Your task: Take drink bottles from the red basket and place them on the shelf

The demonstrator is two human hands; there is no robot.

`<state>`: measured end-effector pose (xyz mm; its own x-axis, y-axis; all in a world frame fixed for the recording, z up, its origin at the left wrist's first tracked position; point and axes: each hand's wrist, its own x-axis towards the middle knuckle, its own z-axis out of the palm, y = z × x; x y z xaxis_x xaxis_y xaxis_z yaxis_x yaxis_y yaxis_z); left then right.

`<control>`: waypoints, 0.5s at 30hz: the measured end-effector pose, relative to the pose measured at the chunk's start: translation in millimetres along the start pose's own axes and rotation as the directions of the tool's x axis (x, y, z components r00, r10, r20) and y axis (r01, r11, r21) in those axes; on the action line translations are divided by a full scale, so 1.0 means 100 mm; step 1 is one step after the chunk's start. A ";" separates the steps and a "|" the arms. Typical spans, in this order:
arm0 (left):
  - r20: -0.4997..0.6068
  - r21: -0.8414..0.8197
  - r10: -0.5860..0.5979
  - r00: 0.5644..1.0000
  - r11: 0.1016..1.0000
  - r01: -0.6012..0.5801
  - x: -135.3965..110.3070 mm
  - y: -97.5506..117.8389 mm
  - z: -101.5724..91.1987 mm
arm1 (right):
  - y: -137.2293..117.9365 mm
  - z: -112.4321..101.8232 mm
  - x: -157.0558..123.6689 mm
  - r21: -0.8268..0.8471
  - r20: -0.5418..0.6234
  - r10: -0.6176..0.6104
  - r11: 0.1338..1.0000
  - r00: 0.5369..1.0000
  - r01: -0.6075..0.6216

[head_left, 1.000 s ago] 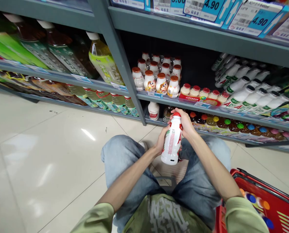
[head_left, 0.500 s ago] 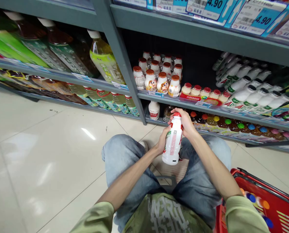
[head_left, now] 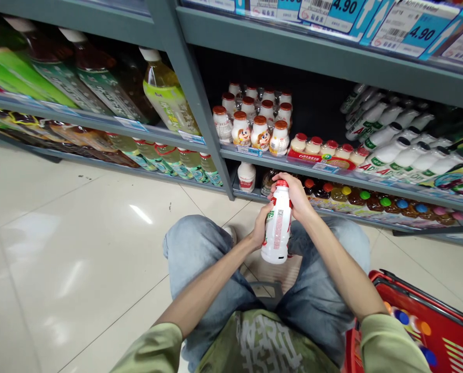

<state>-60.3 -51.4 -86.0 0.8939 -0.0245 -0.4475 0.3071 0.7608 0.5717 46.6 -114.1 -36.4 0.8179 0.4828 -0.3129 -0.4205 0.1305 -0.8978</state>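
Between my knees I hold a white drink bottle (head_left: 277,230) with a red cap, its base tilted toward me and its printed side facing up. My left hand (head_left: 261,226) grips the bottle's left side, fingers partly hidden behind it. My right hand (head_left: 296,196) wraps round the upper part near the cap, with its fingertips hidden on the far side. In front of the hands, on the lowest shelf, stands a white bottle (head_left: 247,177). A row of small red-capped bottles (head_left: 312,150) sits on the shelf just above.
A red shopping basket (head_left: 449,316) with several capped bottles stands at my right. Grey shelving (head_left: 200,93) spans the front, with large tea bottles (head_left: 169,93) on the left and stacked white bottles (head_left: 387,153) on the right. Pale tiled floor (head_left: 79,248) lies to the left.
The bottle has turned slightly in my hands, so its printed code panel shows more fully. Both hands stay in nearly the same place.
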 end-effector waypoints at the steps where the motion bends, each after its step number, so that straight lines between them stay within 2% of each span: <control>1: 0.006 -0.004 -0.010 1.000 1.000 0.010 0.00 0.00 -0.01 | -0.01 0.00 -0.01 -0.004 0.001 -0.005 1.000 1.000 0.005; 6: 0.017 0.023 0.017 1.000 1.000 -0.018 0.03 -0.02 -0.04 | -0.04 0.03 -0.04 -0.021 -0.025 -0.017 1.000 1.000 0.017; 9: -0.045 0.061 0.091 0.995 0.994 -0.088 0.07 -0.06 -0.04 | 0.00 0.05 -0.04 -0.044 -0.070 -0.062 0.997 0.996 0.059; 12: -0.112 0.058 0.206 0.972 0.978 -0.200 0.09 -0.09 -0.02 | 0.08 0.05 -0.02 -0.085 -0.077 -0.115 0.990 0.990 0.108; 15: -0.103 0.046 0.216 0.971 0.976 -0.212 0.12 -0.11 -0.04 | 0.11 0.04 0.01 -0.095 -0.057 -0.127 0.988 0.990 0.121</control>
<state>-54.3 -57.5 -99.9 0.9009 0.2072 -0.3814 0.1249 0.7178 0.6850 41.0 -109.1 -45.4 0.8858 0.4119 -0.2137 -0.2791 0.1052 -0.9545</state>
